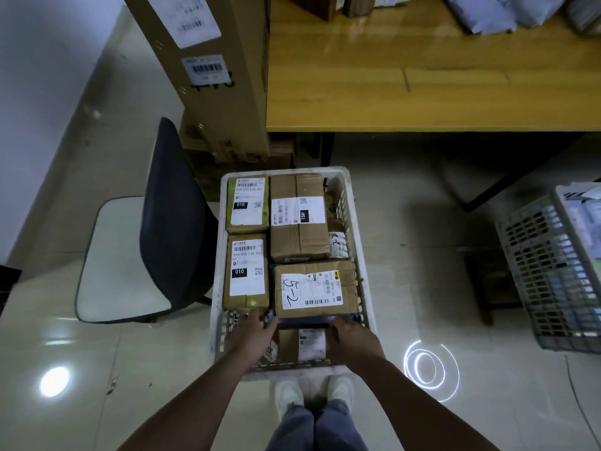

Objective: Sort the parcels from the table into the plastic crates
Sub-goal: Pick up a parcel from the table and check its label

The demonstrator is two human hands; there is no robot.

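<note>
Parcels (314, 289) packed flat inside white crate (353, 203), dark flat one (305, 321) at crate's near end, long axis crosswise, pinched at each end by left hand (257, 336) and right hand (353, 341), equally near.

White lattice-walled crate (217, 320); brown cardboard parcels with white labels, one (314, 289) just beyond the fingertips inked "5-2" in black. Yellow wooden table (422, 92). Black-backed, white-seated chair (146, 242).
</note>
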